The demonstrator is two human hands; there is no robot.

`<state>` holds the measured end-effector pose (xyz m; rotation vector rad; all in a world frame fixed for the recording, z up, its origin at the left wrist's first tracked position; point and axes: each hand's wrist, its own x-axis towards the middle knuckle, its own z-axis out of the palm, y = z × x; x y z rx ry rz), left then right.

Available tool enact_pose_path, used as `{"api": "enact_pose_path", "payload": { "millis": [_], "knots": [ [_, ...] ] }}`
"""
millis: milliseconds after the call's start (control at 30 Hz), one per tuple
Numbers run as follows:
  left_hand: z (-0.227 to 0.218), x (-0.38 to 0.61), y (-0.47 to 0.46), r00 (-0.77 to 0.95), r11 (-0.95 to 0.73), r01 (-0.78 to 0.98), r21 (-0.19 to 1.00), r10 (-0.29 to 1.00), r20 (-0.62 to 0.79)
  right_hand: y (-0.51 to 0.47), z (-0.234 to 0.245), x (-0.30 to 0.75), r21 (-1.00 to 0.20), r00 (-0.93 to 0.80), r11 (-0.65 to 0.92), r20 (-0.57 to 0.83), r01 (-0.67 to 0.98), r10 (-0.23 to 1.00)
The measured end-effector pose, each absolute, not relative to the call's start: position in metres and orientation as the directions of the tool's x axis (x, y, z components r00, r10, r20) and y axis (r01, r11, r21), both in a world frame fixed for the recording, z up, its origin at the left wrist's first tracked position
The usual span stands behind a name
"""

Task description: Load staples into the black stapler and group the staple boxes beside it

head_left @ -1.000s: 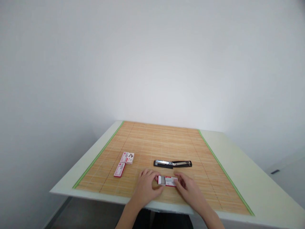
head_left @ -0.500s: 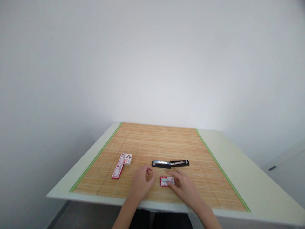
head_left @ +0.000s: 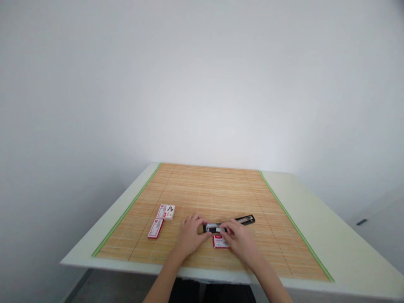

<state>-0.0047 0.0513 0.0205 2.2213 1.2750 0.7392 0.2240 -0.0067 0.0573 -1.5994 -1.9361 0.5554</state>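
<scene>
A black stapler [head_left: 241,220], opened out flat, lies on the bamboo mat [head_left: 208,193], its right end angled away from me. My left hand [head_left: 190,234] grips the stapler's left end. My right hand [head_left: 239,240] rests over the stapler's middle, fingers on its metal rail. A red and white staple box [head_left: 219,241] lies on the mat just below the stapler, between my two hands and partly hidden by the right one.
Two more red and white staple boxes lie at the left of the mat: one [head_left: 166,211] farther, one [head_left: 155,228] nearer. The mat covers a pale table [head_left: 334,244] against a white wall. The table's near edge runs under my forearms.
Both hands let go of the staple box, which now lies on the mat, and moved up onto the stapler. The stapler's right end has swung slightly away.
</scene>
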Motion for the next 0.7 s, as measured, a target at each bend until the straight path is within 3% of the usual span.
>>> {"api": "enact_pose_path", "payload": {
  "millis": [300, 700],
  "knots": [
    [0.025, -0.002, 0.037, 0.423, -0.439, 0.622, 0.648, 0.885, 0.194, 0.009, 0.061, 0.225, -0.567, -0.202, 0.240, 0.131, 0.788, 0.971],
    [0.023, -0.002, 0.038, 0.413, -0.446, 0.623, 0.643, 0.885, 0.214, 0.007, 0.061, 0.220, -0.580, -0.201, 0.229, 0.114, 0.782, 0.973]
  ]
}}
